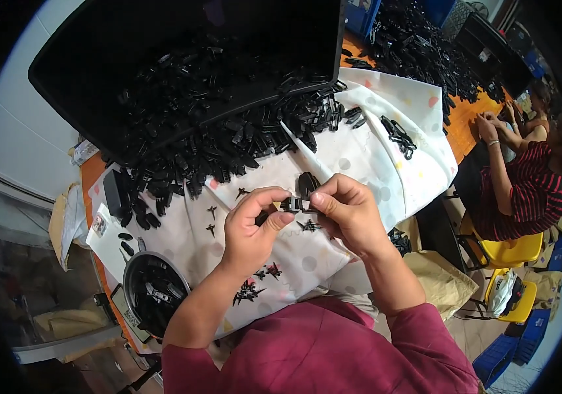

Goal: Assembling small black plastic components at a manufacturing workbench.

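Note:
Over the white dotted cloth (307, 262), my left hand (254, 226) pinches a small black plastic part (292, 205) between thumb and fingertips. My right hand (353, 213) closes on the same part from the other side, and its fingertips partly cover it. Just beyond the fingers lies a rounded black piece (306, 184). Small spiky black pieces (248, 291) lie in a cluster nearer to me. A few more like them are scattered left of my left hand and under my right fingers.
A large black bin (189, 39) lies tipped at the back, black parts (228, 144) spilling from it. At the lower left stands a round bowl (156, 289) of parts. Right of me, a person in a striped top (524, 190) sits near a yellow chair (514, 299) and another heap.

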